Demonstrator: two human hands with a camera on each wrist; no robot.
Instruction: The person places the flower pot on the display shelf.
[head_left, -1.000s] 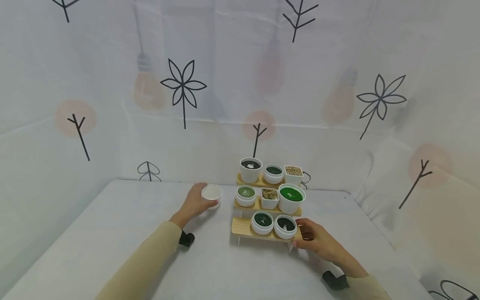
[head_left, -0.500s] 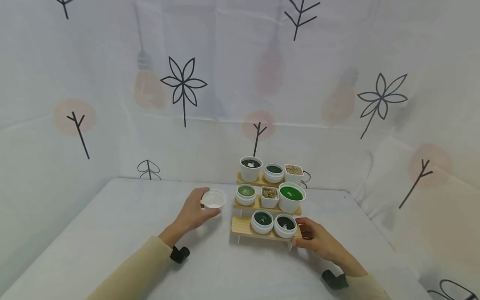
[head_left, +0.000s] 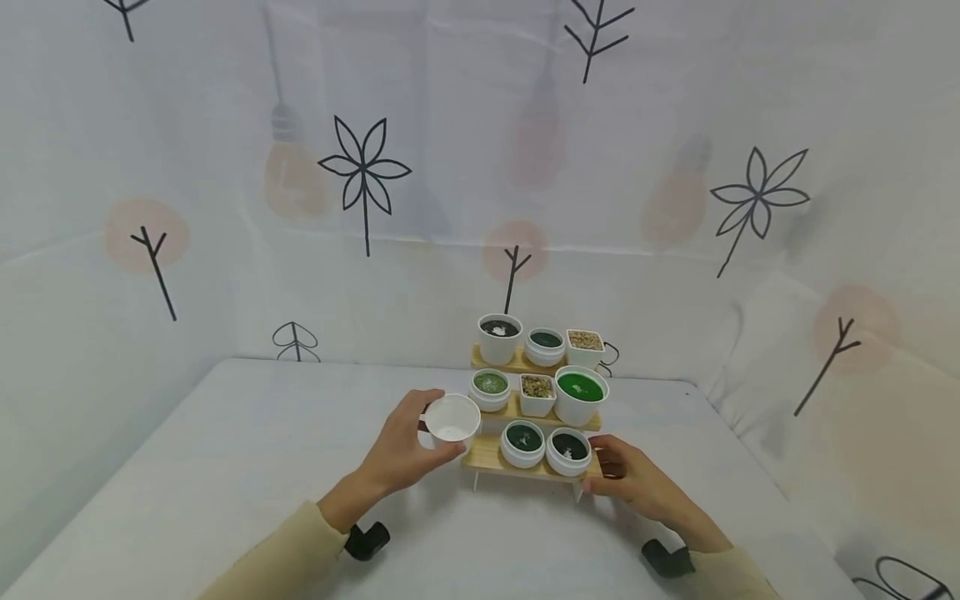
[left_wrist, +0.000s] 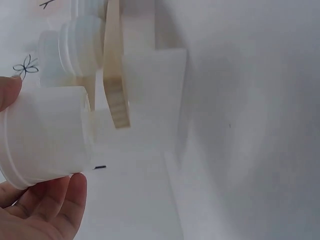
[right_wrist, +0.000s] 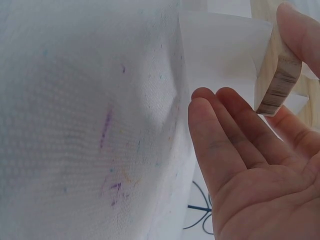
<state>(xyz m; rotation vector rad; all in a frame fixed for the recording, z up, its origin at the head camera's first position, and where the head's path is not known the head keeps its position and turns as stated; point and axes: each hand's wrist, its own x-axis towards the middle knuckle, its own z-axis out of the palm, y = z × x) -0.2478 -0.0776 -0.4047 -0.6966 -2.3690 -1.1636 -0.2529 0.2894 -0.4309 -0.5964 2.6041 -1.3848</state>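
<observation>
My left hand [head_left: 397, 450] holds an empty white cup [head_left: 453, 418] between thumb and fingers, at the left end of the bottom tier of a three-tier wooden display stand [head_left: 480, 452]. In the left wrist view the cup [left_wrist: 47, 135] lies sideways in frame, beside the board's end. My right hand [head_left: 637, 483] pinches the right end of that bottom board [right_wrist: 280, 82] between thumb and index finger; its other fingers extend below. Two round white pots, one with dark green contents [head_left: 523, 437] and one with blackish contents [head_left: 570, 447], sit on this tier.
The middle tier bears a light-green pot [head_left: 491, 383], a square pot of grains [head_left: 537, 387] and a bright-green cup [head_left: 581, 387]. On the top tier stand a dark-filled cup [head_left: 498, 329], a green pot [head_left: 546, 340] and a square grain pot [head_left: 585, 342]. A patterned cloth [head_left: 420, 283] hangs behind.
My left hand has brought the white cup rightward and nearer, from left of the stand to the bottom board's left end. My right hand has stayed at the stand.
</observation>
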